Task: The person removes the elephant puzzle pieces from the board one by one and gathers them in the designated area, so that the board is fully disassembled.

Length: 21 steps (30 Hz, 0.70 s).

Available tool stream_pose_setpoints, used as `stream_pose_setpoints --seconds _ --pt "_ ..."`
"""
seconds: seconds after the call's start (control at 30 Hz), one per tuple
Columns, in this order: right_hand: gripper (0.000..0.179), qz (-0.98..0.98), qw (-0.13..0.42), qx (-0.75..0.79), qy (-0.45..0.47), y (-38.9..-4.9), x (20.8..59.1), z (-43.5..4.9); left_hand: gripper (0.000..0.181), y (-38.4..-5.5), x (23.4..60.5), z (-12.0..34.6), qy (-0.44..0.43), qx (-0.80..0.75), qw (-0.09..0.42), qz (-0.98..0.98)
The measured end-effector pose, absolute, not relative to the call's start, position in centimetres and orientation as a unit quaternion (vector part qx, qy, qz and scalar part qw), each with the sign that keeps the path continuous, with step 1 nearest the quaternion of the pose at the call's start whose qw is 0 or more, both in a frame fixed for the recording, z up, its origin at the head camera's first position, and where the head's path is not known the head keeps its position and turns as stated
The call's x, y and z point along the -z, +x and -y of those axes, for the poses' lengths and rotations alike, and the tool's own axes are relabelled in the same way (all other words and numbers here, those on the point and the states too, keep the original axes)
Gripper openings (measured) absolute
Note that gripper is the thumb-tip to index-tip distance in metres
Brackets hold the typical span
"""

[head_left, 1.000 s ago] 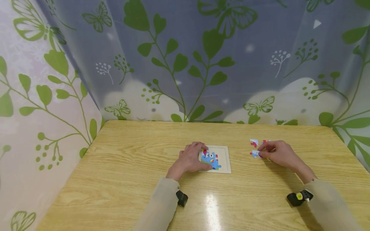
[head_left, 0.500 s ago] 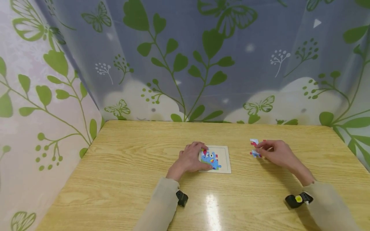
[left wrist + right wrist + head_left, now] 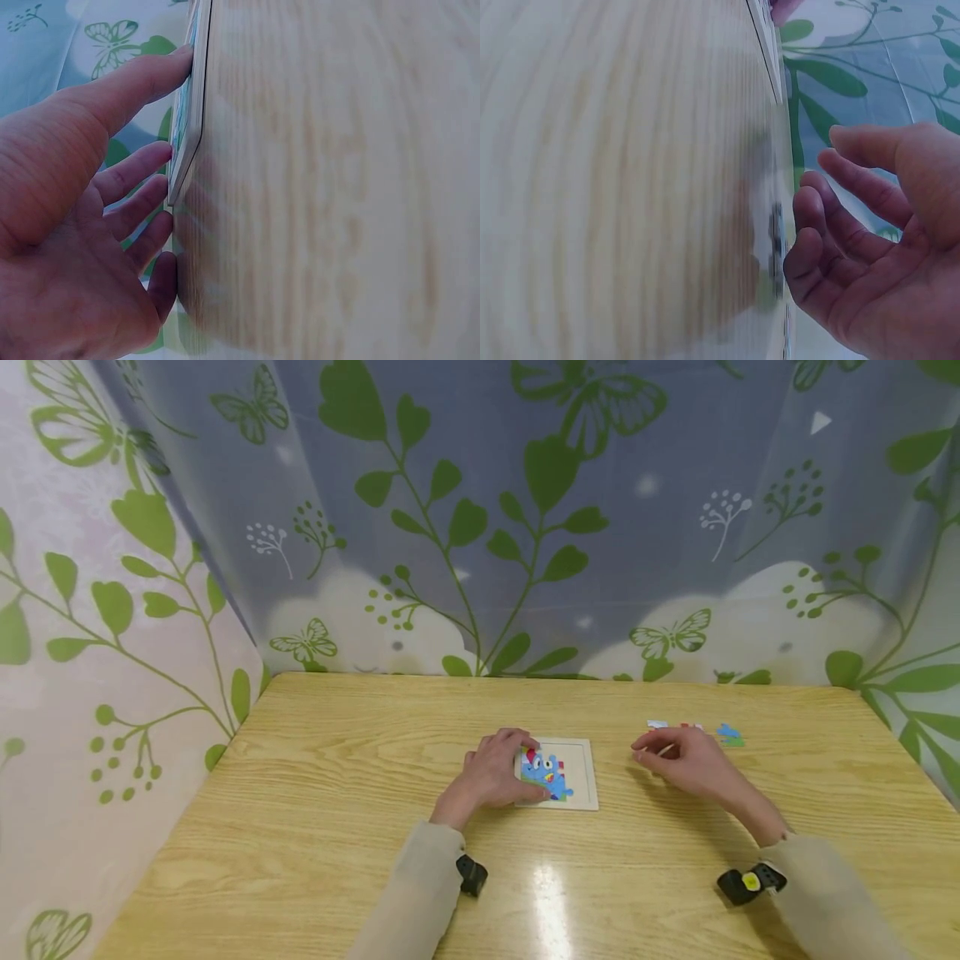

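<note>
Patterned cloth [image 3: 480, 485]: upright behind far edge of table [image 3: 345, 785]. Left hand [image 3: 495, 770]: thumb and forefinger span left side of puzzle board [image 3: 582, 777], gripping it; board flat on table, right edge uncovered. Right hand [image 3: 686, 764]: well right of board, fingers loosely curved, slight gap between thumb and forefinger tips; stretch of wood grain between it and board. Joined blue-figure section [image 3: 546, 774]: left part of board. Loose pieces: blue-green [image 3: 730, 735] beyond right hand; white [image 3: 657, 725], red-white [image 3: 691, 727] partly hidden behind it.
</note>
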State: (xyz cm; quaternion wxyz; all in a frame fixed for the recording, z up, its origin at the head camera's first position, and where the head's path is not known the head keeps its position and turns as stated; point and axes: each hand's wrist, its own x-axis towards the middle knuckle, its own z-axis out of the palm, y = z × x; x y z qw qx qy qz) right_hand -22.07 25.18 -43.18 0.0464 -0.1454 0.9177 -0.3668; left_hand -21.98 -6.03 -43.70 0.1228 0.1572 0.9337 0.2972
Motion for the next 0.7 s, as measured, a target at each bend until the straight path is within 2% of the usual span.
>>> stream_pose_setpoints --seconds 0.5,0.7 --pt "0.020 -0.903 0.068 0.386 -0.176 -22.2 43.5 -21.6 0.068 -21.9 43.6 6.1 0.159 -0.304 0.124 -0.931" --pt "0.017 -0.905 0.059 0.376 -0.190 -22.4 43.5 -20.1 0.067 -22.0 43.5 6.0 0.157 -0.304 0.124 -0.932"
